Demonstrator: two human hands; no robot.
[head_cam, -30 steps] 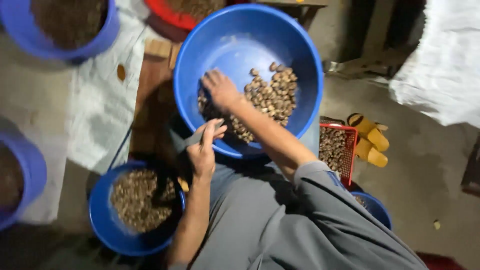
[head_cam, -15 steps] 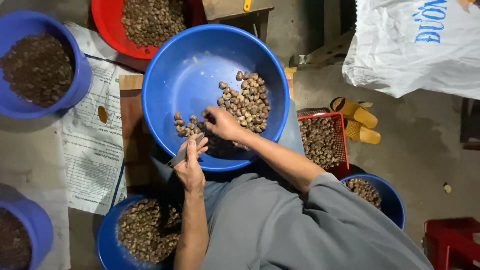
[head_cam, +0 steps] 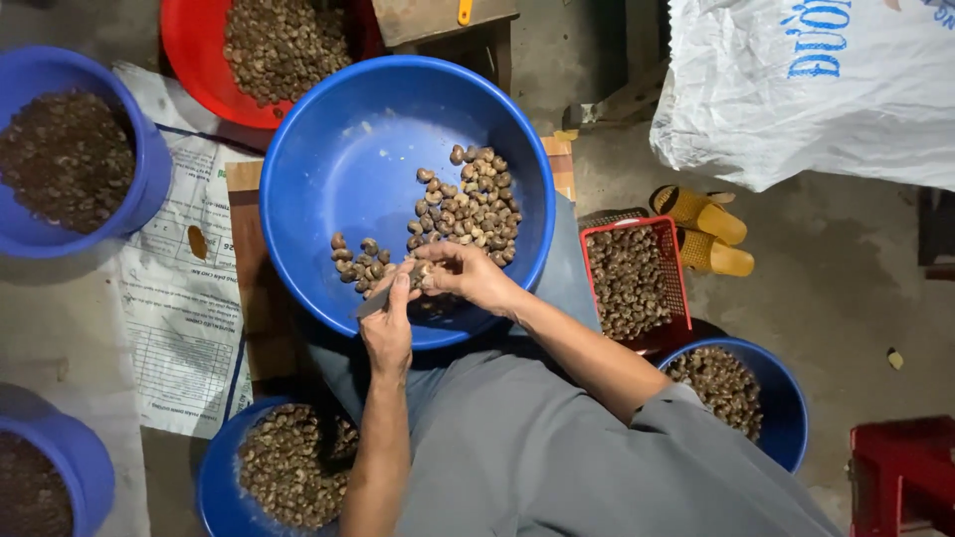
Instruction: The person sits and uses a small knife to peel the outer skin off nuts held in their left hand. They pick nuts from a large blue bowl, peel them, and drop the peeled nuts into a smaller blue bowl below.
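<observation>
Between both hands [head_cam: 428, 288], brown nut [head_cam: 422, 270]

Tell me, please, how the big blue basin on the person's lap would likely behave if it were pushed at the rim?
The big blue basin looks like thin plastic, so probably light and slightly flexible. Its rounded bowl rests on a lap and a board, so it may rock or tip. The nuts lie heaped towards one side and would likely slide or roll.
</observation>
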